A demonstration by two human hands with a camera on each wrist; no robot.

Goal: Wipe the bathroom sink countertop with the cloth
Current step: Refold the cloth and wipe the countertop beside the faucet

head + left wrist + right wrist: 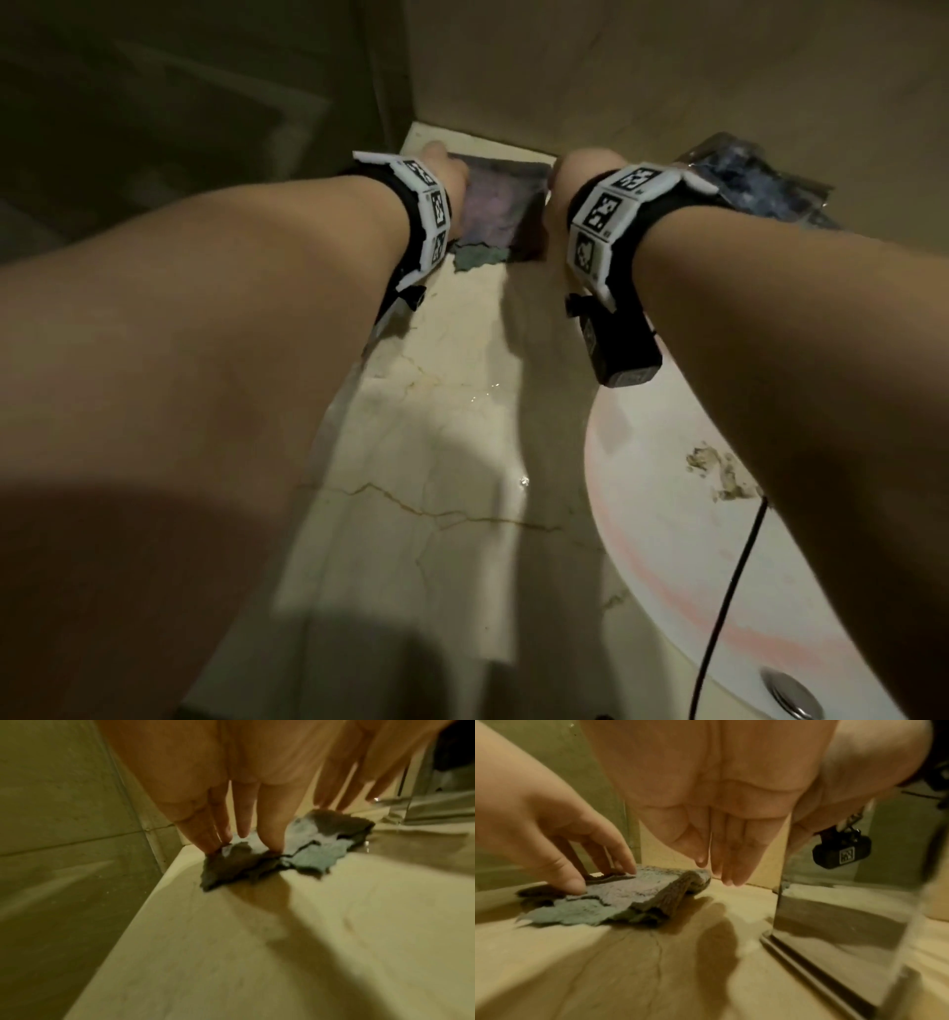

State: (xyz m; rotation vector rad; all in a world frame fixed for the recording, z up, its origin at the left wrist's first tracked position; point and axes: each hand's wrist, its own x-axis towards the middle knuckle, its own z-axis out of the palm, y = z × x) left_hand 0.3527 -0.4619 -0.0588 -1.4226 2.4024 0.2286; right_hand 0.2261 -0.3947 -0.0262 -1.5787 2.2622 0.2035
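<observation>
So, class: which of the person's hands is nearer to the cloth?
Left. The left hand presses its fingertips onto the cloth on the countertop. The right hand hovers just beside the cloth's folded edge, not touching it.

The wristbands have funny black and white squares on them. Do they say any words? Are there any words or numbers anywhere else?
No words or numbers can be read anywhere.
Left wristband: black-and-white square code patterns, no letters.
Right wristband: the same kind of patterns, no letters.
Black box hanging under a wrist, seen as a reflection: a small white label with a code pattern, too blurred to read.
Cloth, countertop and sink: no writing.
</observation>
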